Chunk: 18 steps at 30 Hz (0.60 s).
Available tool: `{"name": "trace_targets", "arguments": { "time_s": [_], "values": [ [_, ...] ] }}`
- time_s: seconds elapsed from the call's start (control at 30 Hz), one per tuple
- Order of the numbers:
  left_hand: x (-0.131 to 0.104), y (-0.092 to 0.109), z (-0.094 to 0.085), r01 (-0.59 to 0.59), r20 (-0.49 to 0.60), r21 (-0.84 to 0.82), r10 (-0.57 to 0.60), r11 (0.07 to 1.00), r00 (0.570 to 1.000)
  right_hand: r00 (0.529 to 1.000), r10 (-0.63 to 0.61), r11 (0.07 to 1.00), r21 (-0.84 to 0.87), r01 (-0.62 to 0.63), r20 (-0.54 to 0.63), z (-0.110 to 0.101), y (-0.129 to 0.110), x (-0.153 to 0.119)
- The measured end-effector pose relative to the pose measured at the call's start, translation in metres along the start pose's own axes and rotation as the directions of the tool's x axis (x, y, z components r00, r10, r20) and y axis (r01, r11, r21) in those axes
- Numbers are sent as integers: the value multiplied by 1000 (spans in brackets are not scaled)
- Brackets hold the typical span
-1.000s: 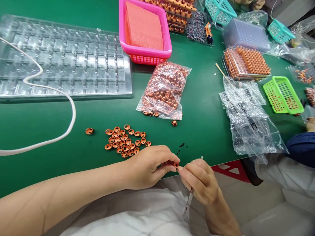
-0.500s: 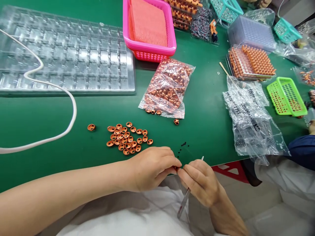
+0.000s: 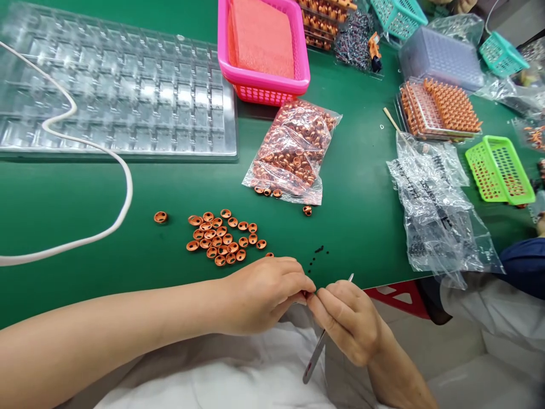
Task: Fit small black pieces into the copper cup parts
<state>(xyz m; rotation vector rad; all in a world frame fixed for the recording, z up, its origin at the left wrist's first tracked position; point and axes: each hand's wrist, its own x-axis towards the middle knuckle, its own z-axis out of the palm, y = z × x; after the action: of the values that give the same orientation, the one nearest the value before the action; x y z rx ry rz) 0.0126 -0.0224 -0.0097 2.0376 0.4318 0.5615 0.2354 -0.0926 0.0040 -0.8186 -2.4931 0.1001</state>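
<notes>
At the table's near edge, my left hand (image 3: 266,292) pinches a small copper-coloured cup (image 3: 306,293), mostly hidden by the fingertips. My right hand (image 3: 347,318) meets it there, thumb and fingers closed against the same cup. Slanting through the right hand's grip is a pair of metal tweezers (image 3: 314,359), its tip poking out above the knuckles. Just beyond the fingertips lie several tiny black pieces (image 3: 319,249). Several loose copper-coloured cups with holes (image 3: 221,231) are grouped past my left wrist, and a single cup (image 3: 160,217) sits apart to their left.
A clear bag of copper-coloured cups (image 3: 293,150) lies beyond my hands, near pink baskets (image 3: 264,82). Left are a clear plastic tray (image 3: 128,102) and a white cable (image 3: 125,199). Plastic bags (image 3: 443,221), a green basket (image 3: 498,170) and another person's sleeve (image 3: 525,264) are at right.
The view has shifted slightly. Both hands stay together at the cup, and the tweezers' lower end has swung a little left. One more loose cup shows beside my left hand.
</notes>
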Motion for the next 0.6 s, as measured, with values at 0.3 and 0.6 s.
{"name": "trace_targets", "arguments": {
  "time_s": [0.3,0.6],
  "values": [
    [0,4,0,30,-5,-20,-30,999,1000,998,3,998,62,1,-58,7,0,-5],
    [0,1,0,36,12,-44,-35,998,999,999,-8,998,70,10,-36,12,2,-8]
  ]
}}
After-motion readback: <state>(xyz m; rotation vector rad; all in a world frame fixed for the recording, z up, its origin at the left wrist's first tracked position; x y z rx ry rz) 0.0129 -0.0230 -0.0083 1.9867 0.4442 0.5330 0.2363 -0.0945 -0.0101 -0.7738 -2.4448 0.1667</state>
